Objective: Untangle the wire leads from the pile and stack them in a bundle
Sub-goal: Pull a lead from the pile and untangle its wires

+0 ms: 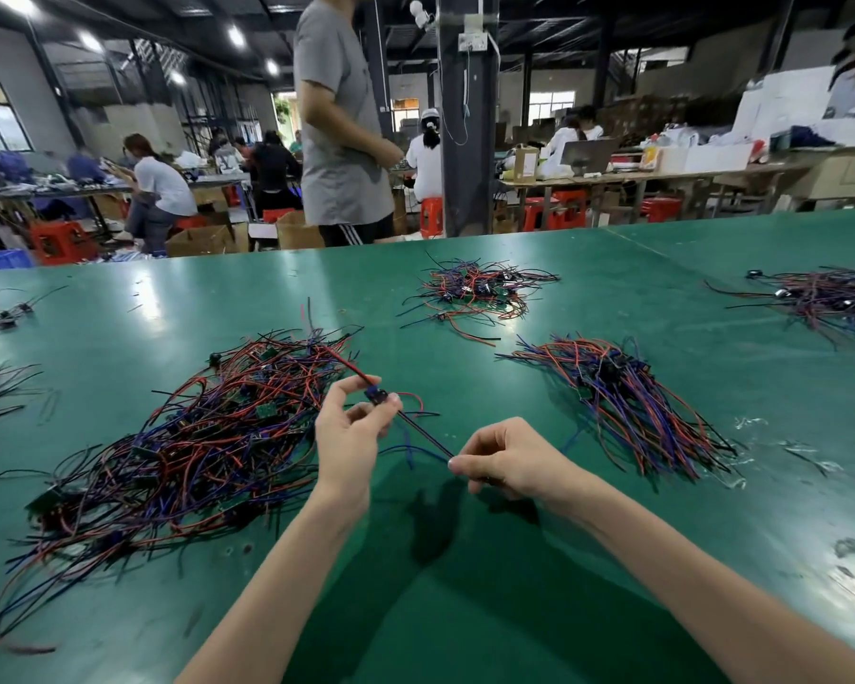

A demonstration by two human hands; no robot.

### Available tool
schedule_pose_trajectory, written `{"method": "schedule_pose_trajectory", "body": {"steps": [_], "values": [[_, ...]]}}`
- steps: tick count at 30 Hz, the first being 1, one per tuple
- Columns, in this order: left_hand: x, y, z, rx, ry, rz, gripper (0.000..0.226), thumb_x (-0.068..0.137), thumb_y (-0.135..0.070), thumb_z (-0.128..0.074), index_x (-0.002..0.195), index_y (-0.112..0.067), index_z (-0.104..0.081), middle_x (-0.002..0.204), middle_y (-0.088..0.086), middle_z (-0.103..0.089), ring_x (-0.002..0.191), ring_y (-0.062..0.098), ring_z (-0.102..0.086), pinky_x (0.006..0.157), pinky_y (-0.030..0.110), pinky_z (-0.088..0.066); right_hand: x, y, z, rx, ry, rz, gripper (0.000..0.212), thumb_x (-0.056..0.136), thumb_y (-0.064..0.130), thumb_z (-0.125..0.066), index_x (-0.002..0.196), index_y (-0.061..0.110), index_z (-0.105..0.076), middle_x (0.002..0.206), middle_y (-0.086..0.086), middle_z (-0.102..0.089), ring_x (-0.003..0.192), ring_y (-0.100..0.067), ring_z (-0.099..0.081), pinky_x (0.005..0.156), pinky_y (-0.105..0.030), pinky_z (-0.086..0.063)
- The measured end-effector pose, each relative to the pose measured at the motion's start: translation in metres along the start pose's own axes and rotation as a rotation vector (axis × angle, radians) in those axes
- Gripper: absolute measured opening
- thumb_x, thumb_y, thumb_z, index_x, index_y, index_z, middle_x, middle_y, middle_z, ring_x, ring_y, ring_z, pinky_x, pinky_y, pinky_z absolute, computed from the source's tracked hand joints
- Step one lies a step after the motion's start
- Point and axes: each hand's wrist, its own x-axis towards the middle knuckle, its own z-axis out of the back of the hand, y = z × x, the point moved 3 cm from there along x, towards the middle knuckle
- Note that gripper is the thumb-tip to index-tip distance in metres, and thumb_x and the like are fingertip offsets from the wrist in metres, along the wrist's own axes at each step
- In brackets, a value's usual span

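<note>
You hold one lead [423, 434] taut over the desk's [465, 609] near-edge middle, between pile [193, 436] and bundle [628, 402], left hand [346, 436] pinching its dark connector and right hand [507, 464] its thin black wire (red and blue tails hang loose), likely straightening it for stacking.

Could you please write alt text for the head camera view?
The left hand and right hand stretch one black wire lead above a green table, between a tangled pile of red, blue and black wires and a neater bundle.
</note>
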Motion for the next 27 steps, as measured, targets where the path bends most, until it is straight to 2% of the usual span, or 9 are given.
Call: {"method": "schedule_pose_trajectory", "body": {"steps": [3, 10, 13, 16, 19, 21, 23, 25, 27], "values": [[0.005, 0.0, 0.009, -0.028, -0.046, 0.036, 0.027, 0.083, 0.003, -0.067, 0.093, -0.019, -0.057, 0.071, 0.004, -0.055, 0.056, 0.008, -0.046, 0.056, 0.018, -0.039, -0.001, -0.002, -0.002, -0.009, 0.017, -0.001, 0.018, 0.084, 0.017, -0.071, 0.068, 0.012, -0.064, 0.05, 0.0, -0.061, 0.04, -0.012, -0.036, 0.034, -0.016, -0.026], [0.006, 0.002, 0.01, -0.055, -0.037, 0.077, 0.025, 0.083, 0.001, -0.067, 0.094, -0.018, -0.057, 0.07, 0.004, -0.058, 0.056, 0.01, -0.044, 0.058, 0.02, -0.04, -0.004, 0.0, -0.006, -0.03, 0.14, 0.033, 0.013, 0.085, 0.02, -0.07, 0.075, 0.015, -0.064, 0.044, 0.004, -0.051, 0.036, -0.006, -0.042, 0.035, -0.015, -0.026], [0.006, 0.0, 0.011, -0.059, -0.023, 0.089, 0.024, 0.083, 0.0, -0.067, 0.094, -0.019, -0.058, 0.072, 0.005, -0.06, 0.057, 0.009, -0.046, 0.06, 0.021, -0.042, -0.005, 0.003, -0.003, -0.046, 0.198, 0.025, 0.017, 0.09, 0.03, -0.063, 0.082, 0.016, -0.063, 0.045, 0.004, -0.053, 0.034, -0.006, -0.039, 0.035, -0.016, -0.027], [0.004, -0.001, 0.009, -0.066, 0.042, 0.157, 0.024, 0.082, 0.001, -0.068, 0.093, -0.018, -0.057, 0.071, 0.006, -0.064, 0.053, 0.008, -0.049, 0.06, 0.022, -0.043, -0.006, 0.005, 0.007, -0.152, 0.112, -0.016, 0.044, 0.093, 0.057, -0.043, 0.09, 0.018, -0.064, 0.048, 0.0, -0.058, 0.035, -0.007, -0.038, 0.039, -0.018, -0.03], [-0.004, 0.002, -0.001, -0.048, 0.137, 0.223, 0.026, 0.079, 0.002, -0.069, 0.095, -0.015, -0.058, 0.072, 0.008, -0.067, 0.051, 0.009, -0.048, 0.056, 0.02, -0.043, -0.005, 0.008, 0.02, -0.346, -0.067, 0.054, 0.051, 0.089, 0.068, -0.038, 0.091, 0.026, -0.067, 0.062, 0.002, -0.069, 0.056, 0.005, -0.055, 0.061, -0.019, -0.038], [-0.011, 0.006, -0.009, -0.008, 0.203, 0.237, 0.025, 0.079, 0.002, -0.069, 0.097, -0.013, -0.059, 0.07, 0.006, -0.068, 0.05, 0.008, -0.049, 0.054, 0.019, -0.044, -0.006, 0.01, 0.017, -0.263, -0.052, 0.13, 0.04, 0.088, 0.059, -0.051, 0.086, 0.022, -0.068, 0.069, 0.002, -0.071, 0.051, 0.002, -0.051, 0.055, -0.016, -0.037], [-0.017, 0.01, -0.017, 0.016, 0.26, 0.246, 0.025, 0.08, 0.001, -0.069, 0.098, -0.013, -0.06, 0.065, 0.003, -0.067, 0.051, 0.009, -0.051, 0.056, 0.018, -0.044, -0.005, 0.01, 0.006, -0.139, 0.009, 0.187, 0.023, 0.087, 0.04, -0.065, 0.079, 0.019, -0.069, 0.069, 0.0, -0.07, 0.047, 0.002, -0.045, 0.05, -0.012, -0.034], [-0.021, 0.014, -0.02, 0.024, 0.284, 0.245, 0.025, 0.08, 0.001, -0.07, 0.097, -0.014, -0.061, 0.061, -0.001, -0.065, 0.056, 0.012, -0.055, 0.064, 0.023, -0.046, -0.003, 0.008, -0.001, -0.105, 0.008, 0.211, 0.014, 0.084, 0.027, -0.07, 0.073, 0.019, -0.068, 0.071, -0.006, -0.07, 0.054, -0.007, -0.048, 0.053, -0.022, -0.037], [-0.022, 0.016, -0.021, 0.026, 0.284, 0.233, 0.024, 0.08, 0.0, -0.07, 0.095, -0.016, -0.061, 0.057, -0.007, -0.061, 0.061, 0.014, -0.056, 0.069, 0.027, -0.045, -0.002, 0.005, -0.006, -0.08, -0.008, 0.199, 0.015, 0.086, 0.021, -0.069, 0.071, 0.018, -0.066, 0.067, -0.006, -0.069, 0.044, -0.009, -0.043, 0.043, -0.021, -0.035]]}}
